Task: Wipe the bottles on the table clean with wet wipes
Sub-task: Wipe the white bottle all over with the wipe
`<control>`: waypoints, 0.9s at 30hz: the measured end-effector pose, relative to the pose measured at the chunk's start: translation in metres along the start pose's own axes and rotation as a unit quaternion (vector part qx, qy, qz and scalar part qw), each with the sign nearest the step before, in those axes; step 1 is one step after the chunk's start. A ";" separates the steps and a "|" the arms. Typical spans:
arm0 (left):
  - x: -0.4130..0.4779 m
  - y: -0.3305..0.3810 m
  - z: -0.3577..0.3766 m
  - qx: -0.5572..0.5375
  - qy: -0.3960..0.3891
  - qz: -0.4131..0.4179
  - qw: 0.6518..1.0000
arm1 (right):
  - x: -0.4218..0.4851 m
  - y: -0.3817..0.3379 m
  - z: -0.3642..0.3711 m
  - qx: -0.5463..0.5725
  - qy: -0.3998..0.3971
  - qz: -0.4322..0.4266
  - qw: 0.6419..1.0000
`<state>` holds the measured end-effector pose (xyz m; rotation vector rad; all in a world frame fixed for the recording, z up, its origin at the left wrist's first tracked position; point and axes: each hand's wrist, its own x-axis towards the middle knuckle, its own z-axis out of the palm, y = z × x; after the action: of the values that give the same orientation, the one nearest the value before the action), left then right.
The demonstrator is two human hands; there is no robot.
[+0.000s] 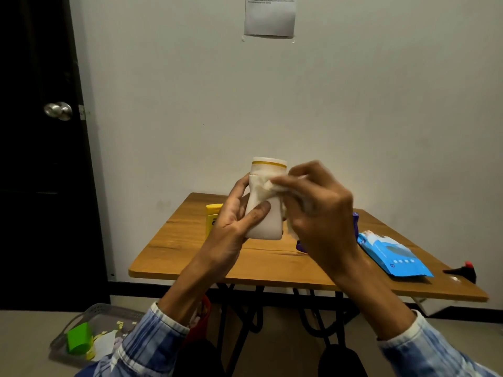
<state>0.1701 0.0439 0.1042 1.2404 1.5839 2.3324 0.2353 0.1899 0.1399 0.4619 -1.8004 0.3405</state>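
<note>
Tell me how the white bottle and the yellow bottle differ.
The white bottle is held above the table in the left hand; the yellow bottle stands on the table. The right hand presses a wet wipe on the white bottle; no hand holds the yellow bottle. The white bottle bears a gold band near its top; the yellow bottle is partly hidden behind the left hand.

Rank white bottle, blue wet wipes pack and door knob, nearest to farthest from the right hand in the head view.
1. White bottle: just left of the right hand, under its wipe.
2. Blue wet wipes pack: on the table, to the right.
3. Door knob: far left, on the door.
</note>
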 end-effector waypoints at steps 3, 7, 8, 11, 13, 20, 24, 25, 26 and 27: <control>0.000 -0.001 0.004 0.038 -0.001 -0.001 0.999 | 0.009 0.002 -0.003 0.007 0.048 0.049 0.998; -0.002 -0.003 0.002 0.042 -0.007 0.011 0.999 | -0.002 -0.010 0.005 -0.038 -0.068 -0.063 0.995; -0.002 -0.003 0.003 0.053 -0.009 0.014 0.998 | 0.002 -0.007 0.003 -0.035 -0.054 -0.054 0.997; 0.000 -0.004 0.006 0.097 -0.004 0.024 0.995 | 0.019 -0.003 -0.002 -0.008 0.025 0.024 0.999; -0.001 -0.006 0.007 0.087 0.000 0.030 0.996 | 0.015 -0.012 0.003 -0.017 -0.032 0.000 0.999; -0.002 -0.010 0.003 0.088 -0.026 -0.002 0.996 | 0.018 -0.004 -0.002 -0.011 -0.043 0.018 0.999; -0.004 -0.006 0.003 -0.050 -0.038 -0.038 0.997 | 0.003 -0.014 0.005 -0.003 -0.132 -0.046 0.990; -0.004 -0.005 0.002 -0.084 -0.042 -0.044 0.995 | -0.001 -0.013 0.005 0.009 -0.152 -0.057 0.987; -0.004 -0.005 0.000 -0.109 -0.044 -0.048 0.992 | 0.000 -0.009 0.003 0.023 -0.151 -0.046 0.987; -0.002 -0.004 -0.001 -0.122 -0.043 -0.053 0.990 | 0.003 -0.003 0.001 0.036 -0.124 -0.019 0.991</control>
<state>0.1695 0.0441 0.0994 1.1550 1.2602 2.2908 0.2353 0.1864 0.1424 0.6105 -2.0225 0.3346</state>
